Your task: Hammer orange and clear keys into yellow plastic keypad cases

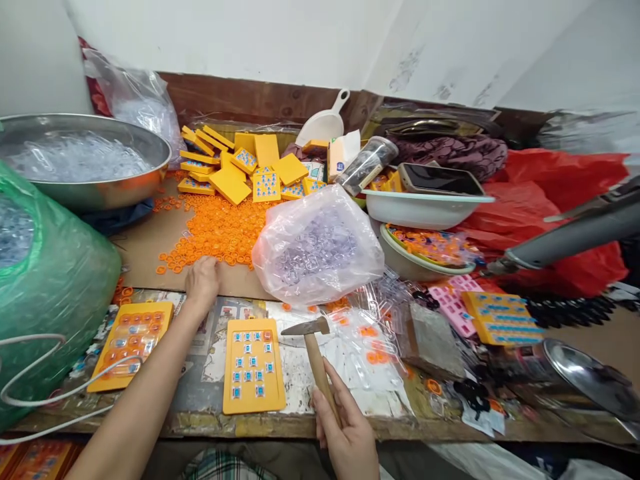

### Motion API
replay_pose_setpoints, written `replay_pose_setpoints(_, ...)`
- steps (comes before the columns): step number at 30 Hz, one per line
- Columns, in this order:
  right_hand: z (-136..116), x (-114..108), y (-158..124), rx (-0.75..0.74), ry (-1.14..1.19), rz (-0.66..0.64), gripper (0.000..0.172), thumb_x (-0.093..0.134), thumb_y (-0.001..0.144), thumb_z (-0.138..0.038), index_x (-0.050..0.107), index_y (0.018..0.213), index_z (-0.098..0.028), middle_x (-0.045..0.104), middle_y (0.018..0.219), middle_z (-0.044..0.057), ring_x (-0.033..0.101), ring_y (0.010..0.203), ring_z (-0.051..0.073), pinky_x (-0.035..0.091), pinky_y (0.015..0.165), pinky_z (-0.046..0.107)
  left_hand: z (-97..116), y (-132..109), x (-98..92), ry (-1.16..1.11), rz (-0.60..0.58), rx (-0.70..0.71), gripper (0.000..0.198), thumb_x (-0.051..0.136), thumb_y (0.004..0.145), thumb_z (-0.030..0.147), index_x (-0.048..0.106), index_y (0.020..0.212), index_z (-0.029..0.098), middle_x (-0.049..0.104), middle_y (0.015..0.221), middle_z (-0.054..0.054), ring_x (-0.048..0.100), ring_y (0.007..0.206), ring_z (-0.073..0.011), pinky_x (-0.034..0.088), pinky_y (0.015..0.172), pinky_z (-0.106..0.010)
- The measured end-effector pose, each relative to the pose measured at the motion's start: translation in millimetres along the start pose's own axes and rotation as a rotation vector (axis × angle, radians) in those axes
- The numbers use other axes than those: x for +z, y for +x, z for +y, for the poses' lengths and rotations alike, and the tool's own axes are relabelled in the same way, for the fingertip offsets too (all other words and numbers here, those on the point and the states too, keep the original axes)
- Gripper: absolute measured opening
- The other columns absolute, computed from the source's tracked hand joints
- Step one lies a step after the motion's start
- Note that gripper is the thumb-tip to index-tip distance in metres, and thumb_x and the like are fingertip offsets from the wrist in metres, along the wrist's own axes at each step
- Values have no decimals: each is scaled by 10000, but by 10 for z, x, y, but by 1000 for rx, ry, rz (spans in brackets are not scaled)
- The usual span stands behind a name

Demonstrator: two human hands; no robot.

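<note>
Hammer lower centre of the frame, handle gripped in fingers of right hand, head just right of yellow block. Left hand, left of centre, at near edge of orange rings; fingers curled, can't tell if holding a ring. To do the pick well, I'd guess: pinch from the loose near edge, not the heap; keep forearm off the orange-filled block lower left; hold hammer steady, clear of the plastic bag.
</note>
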State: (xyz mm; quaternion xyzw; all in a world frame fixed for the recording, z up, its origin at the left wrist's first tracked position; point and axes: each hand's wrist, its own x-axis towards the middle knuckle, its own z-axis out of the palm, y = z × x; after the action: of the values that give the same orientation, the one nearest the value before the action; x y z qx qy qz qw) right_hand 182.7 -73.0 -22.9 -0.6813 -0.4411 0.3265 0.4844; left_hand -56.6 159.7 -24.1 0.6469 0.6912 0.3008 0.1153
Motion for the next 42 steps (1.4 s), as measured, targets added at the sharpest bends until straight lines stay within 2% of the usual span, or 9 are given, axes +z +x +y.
replay_pose_setpoints(2,-73,15,5,-65,-91,-70,416,616,824,-382,648,1205,-219,690,1143,77,668,1002,266,572,829,365,-27,26,8,-4,-46,-33,263,495,731,125,680,912,175,691,907,-102,635,890,-258,470,811,-351)
replay_pose_setpoints(4,-203,51,52,-157,-162,-168,388,577,857,-337,631,1227,-232,657,1210,71,632,1089,251,520,928,361,-54,53,1,-20,-94,-70,249,527,725,145,677,924,159,699,859,-94,647,825,-246,481,768,-336)
replay_pose_setpoints(9,-474,99,297,-269,-186,-86,435,522,895,-321,540,1321,-231,636,1243,69,610,1129,229,508,941,335,-69,14,-33,-85,-167,-97,180,585,714,170,682,859,122,694,756,-80,648,686,-203,498,669,-293)
replay_pose_setpoints(13,-313,-23,281,-189,-203,-113,448,539,879,-354,563,1301,-204,601,1292,70,588,1165,248,479,990,366,-15,-157,-9,-129,-191,11,156,570,754,177,696,843,157,688,796,-54,648,744,-179,502,721,-272)
replay_pose_setpoints(19,38,-190,62,-249,-452,-144,423,519,896,-334,568,1296,-203,631,1250,74,627,1109,235,541,888,296,104,-335,-81,-106,-135,128,241,464,833,148,705,844,141,633,848,-99,614,850,-226,485,808,-353)
replay_pose_setpoints(26,-162,-104,36,-535,-493,-95,494,480,922,-180,416,1405,-264,650,1188,62,645,1039,167,523,840,229,380,-1141,-204,-349,-256,408,373,521,867,190,528,1239,171,668,952,-63,595,923,-197,486,864,-345)
replay_pose_setpoints(33,-334,103,58,-606,-614,-168,527,426,923,-103,394,1419,-277,653,952,44,646,746,133,504,639,217,362,-1244,-84,-414,-208,310,505,619,807,178,487,1295,195,675,875,-44,629,836,-196,516,800,-351)
replay_pose_setpoints(38,-334,78,36,-686,-653,-109,586,428,899,-59,366,1435,-286,655,978,59,652,795,149,493,645,222,361,-1231,-70,-473,-199,248,537,639,783,161,496,1299,203,696,856,-32,652,829,-185,529,804,-331)
replay_pose_setpoints(42,-283,50,35,-626,-694,-172,527,408,907,-90,434,1400,-272,678,882,36,646,650,134,485,548,206,362,-1291,-26,-493,-218,171,554,664,765,174,505,1295,210,714,866,-29,666,857,-189,521,865,-358)
